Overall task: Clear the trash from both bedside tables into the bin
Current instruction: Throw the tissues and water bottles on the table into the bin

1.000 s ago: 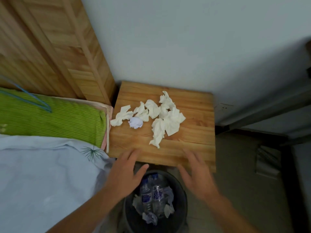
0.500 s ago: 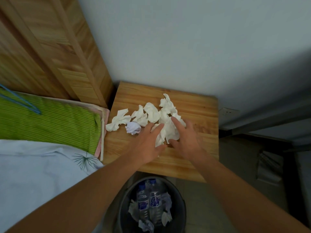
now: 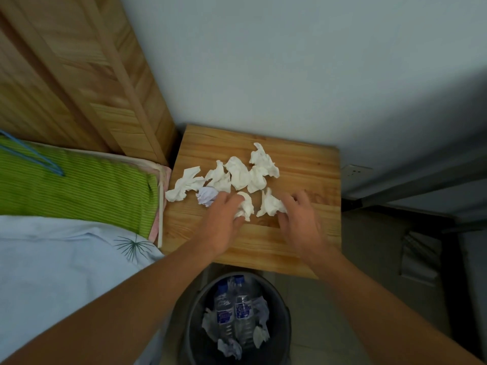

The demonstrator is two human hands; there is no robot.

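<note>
Lying in a loose cluster on the square light-wood bedside surface [image 3: 303, 164] are several crumpled white paper tissues [image 3: 238, 172], with one small crumpled pale-lilac paper ball [image 3: 207, 195] among them at the left. The left hand [image 3: 220, 227] has its fingers [image 3: 226, 198] curled round one crumpled white tissue wad [image 3: 246, 205] near the middle of the surface. The right hand [image 3: 303, 225] grips a second crumpled white tissue [image 3: 268, 204] just beside the first. The round dark plastic bin [image 3: 279, 338] stands on the floor below the near edge; it contains two clear plastic bottles [image 3: 233, 316] and tissue scraps. A green striped pillow [image 3: 79, 185] and pale blue sheet [image 3: 52, 259] lie at left, against a wooden headboard [image 3: 79, 75].
</note>
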